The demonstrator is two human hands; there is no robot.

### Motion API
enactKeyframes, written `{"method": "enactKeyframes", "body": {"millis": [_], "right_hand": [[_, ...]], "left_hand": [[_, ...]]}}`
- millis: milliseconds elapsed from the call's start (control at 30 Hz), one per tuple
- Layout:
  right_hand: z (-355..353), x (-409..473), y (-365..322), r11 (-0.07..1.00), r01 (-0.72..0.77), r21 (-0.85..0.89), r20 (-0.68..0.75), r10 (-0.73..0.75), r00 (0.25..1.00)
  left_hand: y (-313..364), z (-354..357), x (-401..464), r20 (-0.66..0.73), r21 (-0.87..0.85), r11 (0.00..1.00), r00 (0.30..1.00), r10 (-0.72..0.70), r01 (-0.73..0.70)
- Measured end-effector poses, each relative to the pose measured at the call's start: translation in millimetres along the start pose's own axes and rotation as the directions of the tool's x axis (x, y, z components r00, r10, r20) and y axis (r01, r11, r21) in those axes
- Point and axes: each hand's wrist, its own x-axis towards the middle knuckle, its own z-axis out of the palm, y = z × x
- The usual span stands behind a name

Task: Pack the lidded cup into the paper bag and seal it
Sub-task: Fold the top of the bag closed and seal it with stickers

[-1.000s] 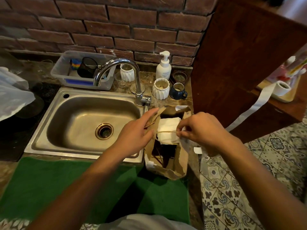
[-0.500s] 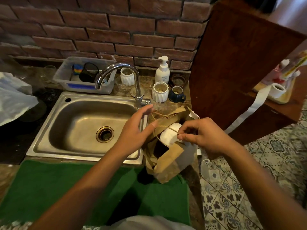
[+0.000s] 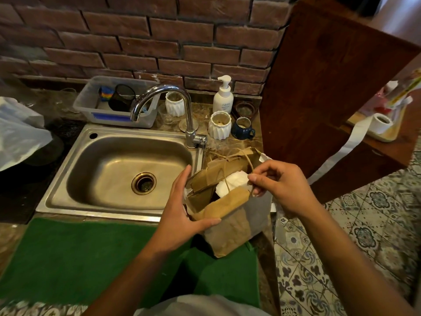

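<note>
The paper bag stands on the counter at the right end of the sink, its base at the edge of the green mat, and it leans toward the person. The left hand cups the bag's left side: the thumb lies along the near front wall just under the folded rim, and the other fingers, nearly straight, reach up along the far left edge of the mouth, so the bag sits in the crook of that hand. The right hand hovers over the right side of the opening with its fingers curled, and thumb and forefinger pinch the thin twine handle, which loops up from the near rim across the open mouth. Inside the mouth, between the two hands and just left of the pinching fingertips, lies something white; whether it is the cup's lid or a napkin cannot be told, and the cup itself is hidden in the bag. The mouth is still open, the near flap bent inward and the far flap standing behind. Behind the bag on the counter stand a white ribbed jar, a dark blue mug and a pump bottle, all well apart from the hands, with the faucet to their left.
</note>
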Motion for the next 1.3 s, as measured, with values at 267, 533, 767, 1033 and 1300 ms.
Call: {"method": "enactKeyframes", "body": {"millis": [267,533,767,1033,1300], "right_hand": [[5,-16,4,0.997,-0.004,0.083,-0.017,0.005,1.0],[-11,-10,-20,0.53,0.321,-0.785,0.218,-0.248,0.944],[-20,12,-13,0.316,0.36,-0.878,0.43,0.187,0.883],[1,13,-1,0.328,0.412,-0.85,0.471,0.124,0.873],[6,-3,1,0.491,0.345,-0.8,0.462,0.137,0.876]], "left_hand": [[0,-2,9,0.052,0.123,0.989,0.996,0.076,-0.082],[2,-5,18,0.173,0.235,0.959,0.977,0.121,-0.16],[-1,-13,26,0.351,0.484,0.823,0.927,0.129,-0.297],[4,-20,31,0.417,0.627,0.657,0.893,0.172,-0.419],[10,-28,39,0.357,0.654,0.642,0.911,0.205,-0.401]]}}
